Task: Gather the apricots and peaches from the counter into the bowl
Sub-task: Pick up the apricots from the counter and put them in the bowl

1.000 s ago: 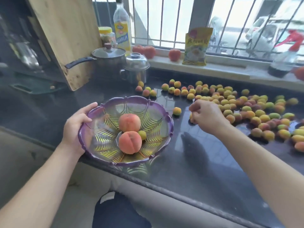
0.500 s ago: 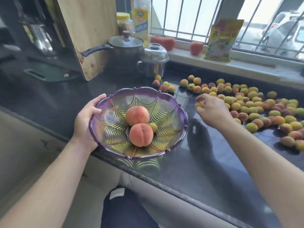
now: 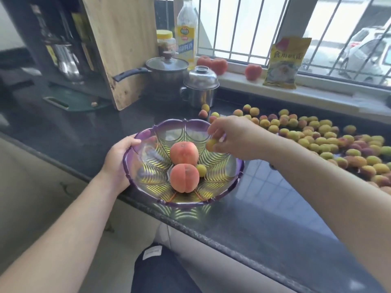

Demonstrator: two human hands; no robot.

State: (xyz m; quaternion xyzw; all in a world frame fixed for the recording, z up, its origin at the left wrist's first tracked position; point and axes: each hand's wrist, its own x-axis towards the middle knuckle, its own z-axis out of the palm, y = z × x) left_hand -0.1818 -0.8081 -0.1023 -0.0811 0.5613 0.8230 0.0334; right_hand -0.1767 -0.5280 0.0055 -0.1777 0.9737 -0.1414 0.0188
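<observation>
Head view: two peaches (image 3: 184,166) and one apricot (image 3: 201,170) in bowl (image 3: 237,172); right hand (image 3: 234,137) pinching another apricot (image 3: 211,144) above; left hand (image 3: 118,159) gripping near-left rim; many more (image 3: 321,142) on table (image 3: 264,208), right.

Apricot (image 3: 211,144) in R fingers (image 3: 220,144), prob.

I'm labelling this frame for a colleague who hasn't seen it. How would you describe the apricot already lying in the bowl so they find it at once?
Start at the purple glass bowl at the counter's front edge, gripped by the left hand. Two big peaches sit in its middle. The apricot is the small yellow-green fruit resting against the nearer peach's right side, unlike the one held in the right hand above the rim.
</observation>
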